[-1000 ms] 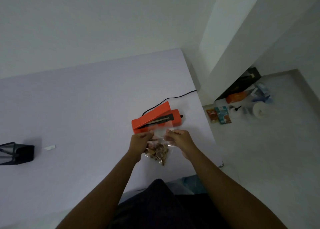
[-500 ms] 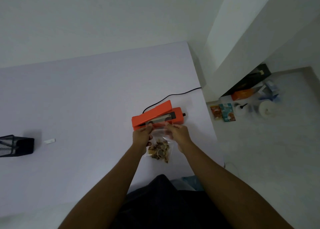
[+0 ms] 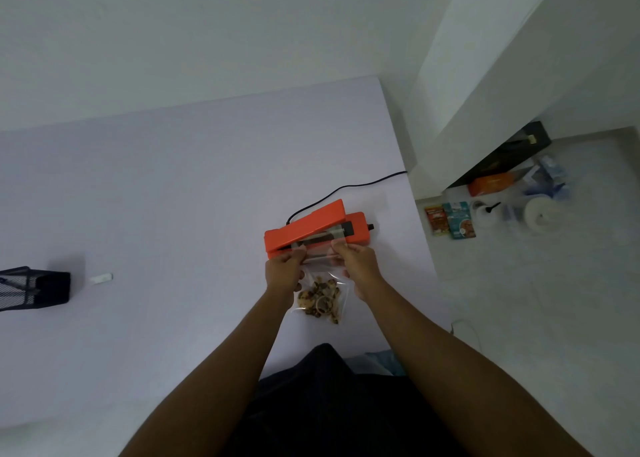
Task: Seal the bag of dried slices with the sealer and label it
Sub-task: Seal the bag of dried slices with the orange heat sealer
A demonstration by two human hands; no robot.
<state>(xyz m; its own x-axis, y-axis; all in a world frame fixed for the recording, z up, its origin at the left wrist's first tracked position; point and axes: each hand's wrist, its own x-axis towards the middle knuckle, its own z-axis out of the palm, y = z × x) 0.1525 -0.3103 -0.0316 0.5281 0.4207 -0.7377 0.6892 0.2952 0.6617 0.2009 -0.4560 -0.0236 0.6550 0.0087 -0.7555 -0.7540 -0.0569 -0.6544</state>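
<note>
An orange heat sealer (image 3: 311, 228) stands on the white table (image 3: 173, 197) with its lid raised and its black cord running to the back right. A clear bag of brown dried slices (image 3: 320, 300) lies in front of it. The bag's open top edge reaches onto the sealer's bar. My left hand (image 3: 282, 273) pinches the top left corner of the bag. My right hand (image 3: 353, 262) pinches the top right corner. Both hands stretch the bag's mouth flat between them.
A small white label (image 3: 101, 278) lies on the table at the left, next to a black mesh holder (image 3: 33, 288). The table's right edge drops to a floor with packets (image 3: 450, 219), a white roll (image 3: 540, 214) and boxes (image 3: 491, 183).
Both hands have carried the bag forward from in front of the sealer. Its top edge now lies on the sealer's bar under the raised lid.
</note>
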